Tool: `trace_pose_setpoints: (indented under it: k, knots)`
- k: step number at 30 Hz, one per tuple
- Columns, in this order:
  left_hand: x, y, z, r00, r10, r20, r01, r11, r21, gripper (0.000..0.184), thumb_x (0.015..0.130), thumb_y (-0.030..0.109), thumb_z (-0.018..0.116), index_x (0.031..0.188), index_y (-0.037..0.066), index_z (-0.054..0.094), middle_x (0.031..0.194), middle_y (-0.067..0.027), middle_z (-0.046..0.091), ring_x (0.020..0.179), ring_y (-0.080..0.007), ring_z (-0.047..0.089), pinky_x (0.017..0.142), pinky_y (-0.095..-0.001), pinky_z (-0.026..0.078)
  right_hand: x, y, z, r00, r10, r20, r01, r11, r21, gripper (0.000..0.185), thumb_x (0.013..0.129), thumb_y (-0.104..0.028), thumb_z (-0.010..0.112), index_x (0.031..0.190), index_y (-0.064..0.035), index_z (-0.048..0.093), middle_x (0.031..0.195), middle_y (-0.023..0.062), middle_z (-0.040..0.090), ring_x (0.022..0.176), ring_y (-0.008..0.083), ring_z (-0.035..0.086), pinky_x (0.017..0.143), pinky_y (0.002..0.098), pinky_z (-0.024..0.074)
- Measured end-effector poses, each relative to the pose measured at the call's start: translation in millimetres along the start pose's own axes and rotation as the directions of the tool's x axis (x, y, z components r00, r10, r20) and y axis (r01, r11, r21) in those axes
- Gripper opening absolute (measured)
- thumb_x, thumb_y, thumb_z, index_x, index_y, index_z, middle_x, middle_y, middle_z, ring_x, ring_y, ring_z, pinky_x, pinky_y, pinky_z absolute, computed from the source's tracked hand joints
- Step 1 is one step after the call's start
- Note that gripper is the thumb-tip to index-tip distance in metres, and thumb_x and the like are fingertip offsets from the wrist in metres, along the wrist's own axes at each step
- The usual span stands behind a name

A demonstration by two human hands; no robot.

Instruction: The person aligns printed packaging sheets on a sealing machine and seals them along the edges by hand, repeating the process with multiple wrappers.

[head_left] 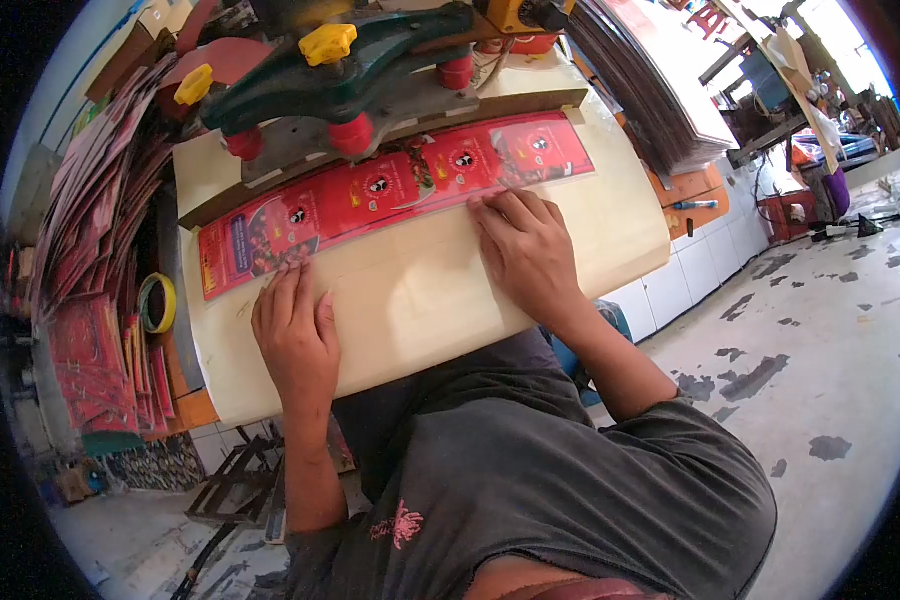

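Observation:
A long red printed sheet (345, 216) with food pictures and round logos lies on a cream-coloured work board (420, 290), its far edge close to a raised bar (195, 205). My left hand (295, 330) rests flat on the board, fingers stretched out and their tips on the sheet's near edge at the left. Toward the sheet's right part, my right hand (530, 245) lies with bent fingers, tips touching the near edge. Neither hand lifts anything. Over the sheet's far side stands a dark green machine clamp (320, 85) with yellow knobs (327, 44) and red feet (351, 134).
Piles of red printed sheets (90, 340) stand at the left, beside a yellow tape roll (157, 303). A tall stack of boards (660, 90) is at the back right. A blue pen (695, 205) lies on an orange wooden ledge. Below is a worn floor (820, 350).

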State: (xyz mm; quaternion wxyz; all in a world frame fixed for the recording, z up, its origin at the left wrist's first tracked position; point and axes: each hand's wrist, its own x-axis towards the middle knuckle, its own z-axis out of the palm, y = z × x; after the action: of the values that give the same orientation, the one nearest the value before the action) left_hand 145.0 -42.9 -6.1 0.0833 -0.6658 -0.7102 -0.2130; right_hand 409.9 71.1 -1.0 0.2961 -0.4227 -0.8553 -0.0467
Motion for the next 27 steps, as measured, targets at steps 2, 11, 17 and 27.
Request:
trace_pose_setpoints:
  k: [2,11,17,27]
  knots:
    - [0.0,-0.9,0.1,1.0,0.014,-0.007,-0.014,1.0,-0.002,0.04,0.096,0.019,0.062,0.13,-0.001,0.063,0.129,-0.0143,0.062,0.128,-0.0314,0.054,0.112,-0.0471,0.037,-0.3,-0.8,-0.8,1.0,0.012,0.003,-0.012,1.0,0.002,0.026,0.086,-0.011,0.07,0.111,-0.0051,0.072,0.106,0.0083,0.069,0.105,0.0258,0.064,0.09,0.0377,0.0487]
    - [-0.5,-2.5,1.3,1.0,0.004,0.011,-0.005,1.0,0.011,0.039,0.096,0.019,0.061,0.132,0.001,0.063,0.127,-0.0128,0.063,0.128,-0.03,0.055,0.112,-0.0465,0.037,-1.4,0.4,1.9,1.0,0.012,-0.007,-0.012,1.0,0.002,0.026,0.085,-0.009,0.071,0.11,-0.0057,0.074,0.104,0.0082,0.07,0.101,0.0265,0.066,0.088,0.0383,0.0505]
    - [0.2,-2.3,0.3,1.0,-0.003,0.018,0.004,1.0,-0.023,0.041,0.094,0.015,0.062,0.133,0.002,0.063,0.13,-0.0168,0.062,0.125,-0.0354,0.055,0.112,-0.0484,0.037,-0.9,-0.3,0.8,1.0,0.015,0.0,-0.015,1.0,-0.004,0.026,0.085,-0.009,0.07,0.111,-0.0057,0.074,0.105,0.0083,0.071,0.101,0.0268,0.066,0.088,0.0383,0.0506]
    - [-0.5,-3.2,0.7,1.0,-0.003,0.02,0.004,1.0,-0.023,0.041,0.095,0.016,0.062,0.133,0.002,0.063,0.131,-0.0165,0.061,0.125,-0.0355,0.055,0.112,-0.0483,0.038,-2.1,1.8,4.9,0.999,-0.019,-0.025,0.019,1.0,-0.011,0.03,0.082,-0.011,0.068,0.111,-0.0053,0.071,0.105,0.0078,0.068,0.101,0.0257,0.065,0.087,0.0394,0.0508]
